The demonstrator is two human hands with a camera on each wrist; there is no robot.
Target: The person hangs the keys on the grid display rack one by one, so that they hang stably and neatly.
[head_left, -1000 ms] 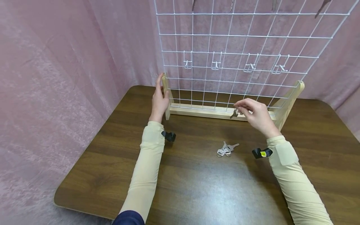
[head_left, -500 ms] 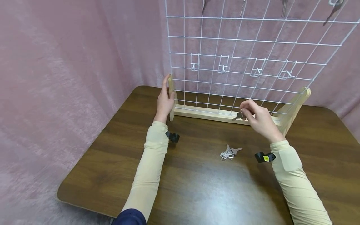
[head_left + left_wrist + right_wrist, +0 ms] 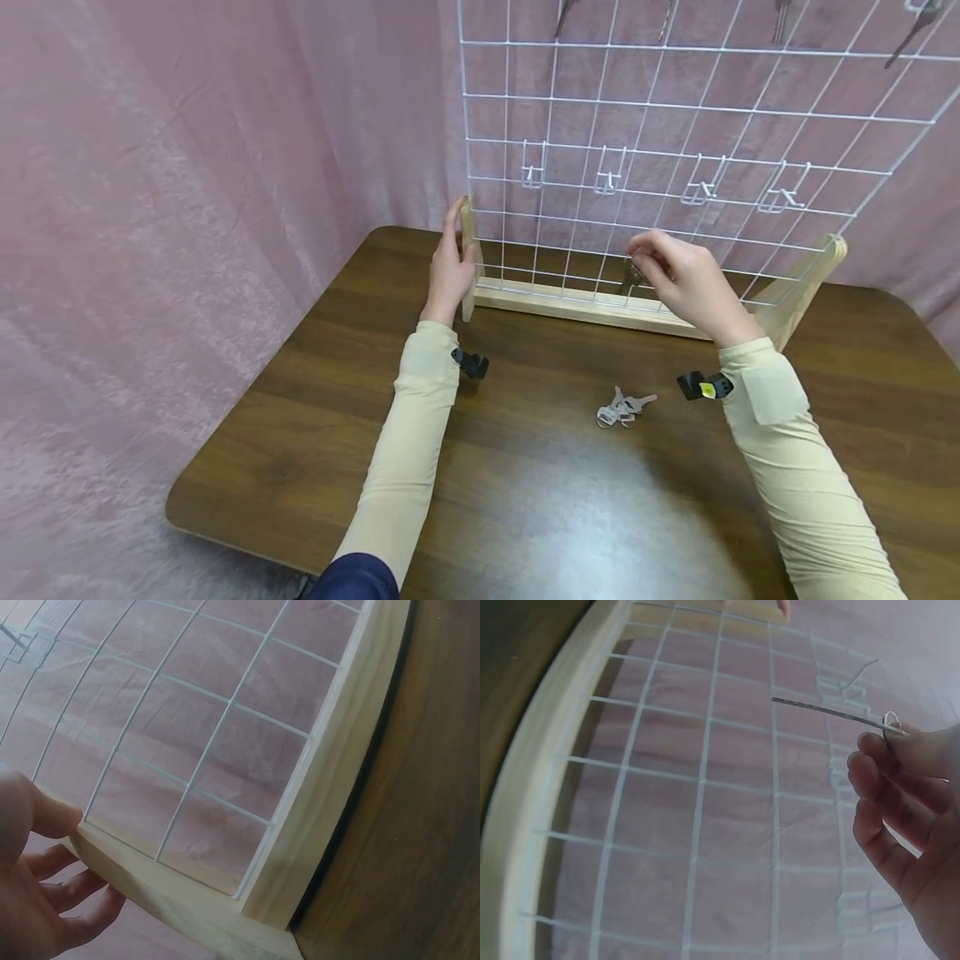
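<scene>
My right hand (image 3: 693, 287) pinches a metal key (image 3: 825, 710) by its small ring (image 3: 890, 720) between thumb and fingertips. The blade points away from the fingers, in front of the lower part of a white wire grid (image 3: 570, 98). My left hand (image 3: 448, 279) holds the left wooden upright (image 3: 468, 258) of the grid's stand. In the left wrist view the thumb (image 3: 56, 817) lies on one side of the wood and the fingers (image 3: 90, 915) curl round the other. A small bunch of silver keys (image 3: 626, 408) lies on the table below the right hand.
Several white wire hooks (image 3: 698, 193) hang in a row across the grid, bearing nothing. Higher up, more keys (image 3: 915, 35) hang at the top edge of view. The stand's wooden base (image 3: 570, 307) rests on the brown table (image 3: 300, 433). Pink curtain (image 3: 225, 208) surrounds it.
My right hand has lifted with the key, up from the base bar to before the lower grid. The left hand keeps its hold on the upright. The head view has shifted slightly.
</scene>
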